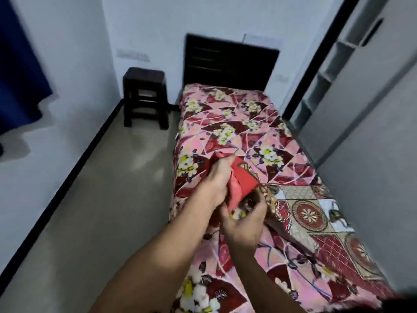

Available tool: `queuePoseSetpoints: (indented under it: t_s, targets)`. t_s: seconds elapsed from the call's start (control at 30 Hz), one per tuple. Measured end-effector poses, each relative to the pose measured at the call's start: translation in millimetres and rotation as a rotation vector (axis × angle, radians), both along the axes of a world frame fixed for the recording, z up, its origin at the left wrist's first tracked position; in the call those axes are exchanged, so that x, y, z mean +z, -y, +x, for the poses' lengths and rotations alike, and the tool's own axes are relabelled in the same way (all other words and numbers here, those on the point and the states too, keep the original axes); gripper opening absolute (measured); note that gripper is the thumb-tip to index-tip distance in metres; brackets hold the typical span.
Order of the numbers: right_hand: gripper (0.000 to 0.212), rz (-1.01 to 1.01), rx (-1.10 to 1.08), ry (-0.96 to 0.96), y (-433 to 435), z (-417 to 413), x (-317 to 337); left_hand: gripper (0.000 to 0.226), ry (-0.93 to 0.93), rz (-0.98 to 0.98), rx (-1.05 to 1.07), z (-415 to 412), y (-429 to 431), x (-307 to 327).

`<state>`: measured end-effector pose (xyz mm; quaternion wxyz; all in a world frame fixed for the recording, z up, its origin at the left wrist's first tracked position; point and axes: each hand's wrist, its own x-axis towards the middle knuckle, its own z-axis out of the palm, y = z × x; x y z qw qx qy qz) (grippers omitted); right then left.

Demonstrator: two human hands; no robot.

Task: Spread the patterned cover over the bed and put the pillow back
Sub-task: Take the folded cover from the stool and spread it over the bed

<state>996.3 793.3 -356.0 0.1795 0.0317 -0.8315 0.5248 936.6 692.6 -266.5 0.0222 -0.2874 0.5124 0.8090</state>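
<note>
The patterned cover [309, 215], soft cloth in squares with round red medallions on beige, lies flat just right of the hands. A bunched fold of it, plain red on one side, rises between them. The left hand [216, 179] grips the top of the bunch in a fist; the right hand [243, 222] curls round its lower end. Beneath both lies a pink floral sheet [237, 123], covering the bed to the dark headboard [230, 64] beyond. Left of the hands is glossy grey floor [112, 188], with a dark wooden stool [145, 96] farther off.
</note>
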Motion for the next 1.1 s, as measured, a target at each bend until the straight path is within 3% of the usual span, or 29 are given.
queuePoseSetpoints:
  t_s: [0.13, 0.27, 0.4, 0.53, 0.7, 0.8, 0.93, 1.1]
  targets:
    - [0.05, 0.03, -0.171, 0.077, -15, -27, 40, 0.029, -0.073, -0.005, -0.086, -19, -29, 63]
    - [0.039, 0.013, -0.351, -0.009, -56, -44, 91, 0.028, -0.12, -0.097, -0.003, -37, -42, 102]
    - [0.03, -0.019, -0.285, -0.177, -98, -69, 138, 0.033, -0.189, -0.155, 0.069, -59, -54, 129]
    - [0.009, -0.045, -0.234, -0.164, -139, -95, 188, 0.029, -0.27, -0.131, 0.047, -68, -79, 172]
    - [0.007, 0.096, -0.288, -0.131, -193, -121, 249, 0.04, -0.366, -0.172, 0.051, -86, -109, 212]
    - [0.018, 0.164, -0.327, -0.029, -212, -136, 273, 0.052, -0.379, -0.212, 0.004, -96, -124, 215]
    - [0.019, 0.103, -0.246, 0.119, -216, -151, 282, 0.054, -0.39, -0.275, -0.069, -86, -142, 206]
    - [0.023, -0.037, -0.193, 0.29, -209, -166, 267, 0.077, -0.381, -0.466, -0.277, -65, -154, 169]
